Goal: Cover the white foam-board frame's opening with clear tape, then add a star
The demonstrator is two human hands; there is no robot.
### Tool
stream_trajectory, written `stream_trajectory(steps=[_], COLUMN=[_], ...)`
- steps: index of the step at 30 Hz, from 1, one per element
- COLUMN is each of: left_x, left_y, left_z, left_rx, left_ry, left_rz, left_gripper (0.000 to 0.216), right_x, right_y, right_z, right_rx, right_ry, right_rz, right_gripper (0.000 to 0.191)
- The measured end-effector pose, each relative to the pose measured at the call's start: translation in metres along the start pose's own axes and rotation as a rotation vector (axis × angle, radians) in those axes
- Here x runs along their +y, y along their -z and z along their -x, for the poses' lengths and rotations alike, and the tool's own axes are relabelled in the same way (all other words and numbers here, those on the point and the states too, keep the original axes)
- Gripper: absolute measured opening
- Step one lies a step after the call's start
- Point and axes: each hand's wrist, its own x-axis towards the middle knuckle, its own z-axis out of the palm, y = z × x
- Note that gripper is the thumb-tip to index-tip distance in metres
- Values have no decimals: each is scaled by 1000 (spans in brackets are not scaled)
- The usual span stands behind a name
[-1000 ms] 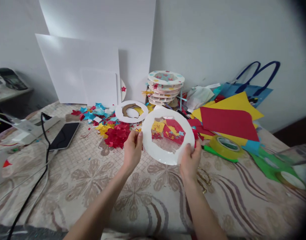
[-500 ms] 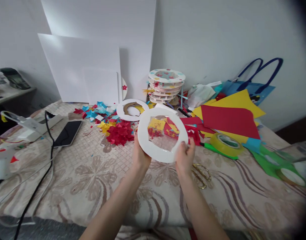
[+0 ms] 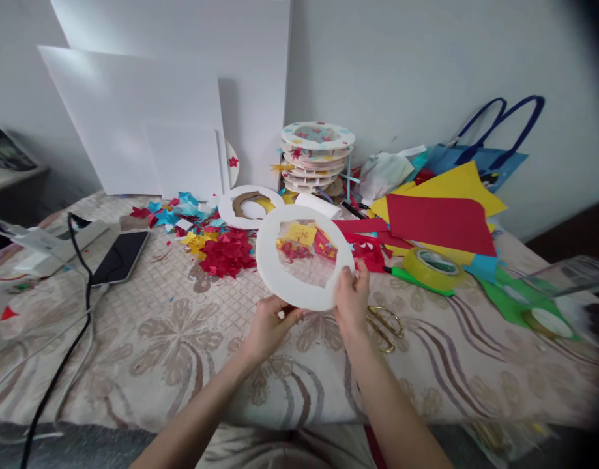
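Note:
A white ring-shaped frame (image 3: 270,264) with a see-through middle is held tilted above the table. My right hand (image 3: 351,299) grips its lower right edge, thumb on the front face. At the lower edge is my left hand (image 3: 272,326), its thumb and fingers curled together against the rim; the fingertips are partly hidden behind it. Through the opening show yellow and red paper pieces (image 3: 300,234). Left of the frame lies a heap of red paper stars (image 3: 227,254). Gold-handled scissors (image 3: 386,327) rest on the cloth just right of my right hand.
Behind stand stacked decorated rings (image 3: 319,135) and white boards (image 3: 133,124). Another white ring (image 3: 225,208) lies beyond the stars. Coloured paper sheets (image 3: 438,225), a tape roll (image 3: 433,267) and a green-handled tool (image 3: 423,281) lie right; a phone (image 3: 120,257) and cables (image 3: 88,312) lie left.
My left hand has slid from the frame's left side down to its bottom edge. The right hand keeps its grip. The whole view has shifted slightly.

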Motion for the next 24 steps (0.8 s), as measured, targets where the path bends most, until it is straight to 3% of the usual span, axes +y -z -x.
stream_trajectory(steps=[10, 17, 24], left_x=[-2, -6, 1], left_y=[-5, -6, 16], left_z=[-5, -3, 0], left_rx=[37, 42, 13], left_ry=[-114, -34, 38], left_rz=[-106, -36, 79], left_gripper=[22, 28, 37], right_x=[2, -5, -6], right_y=[-2, -3, 3], right_z=[6, 5, 0], right_rx=[-5, 10, 10], right_ry=[-67, -142, -165], right_rz=[-16, -64, -42], right_gripper=[71, 72, 74])
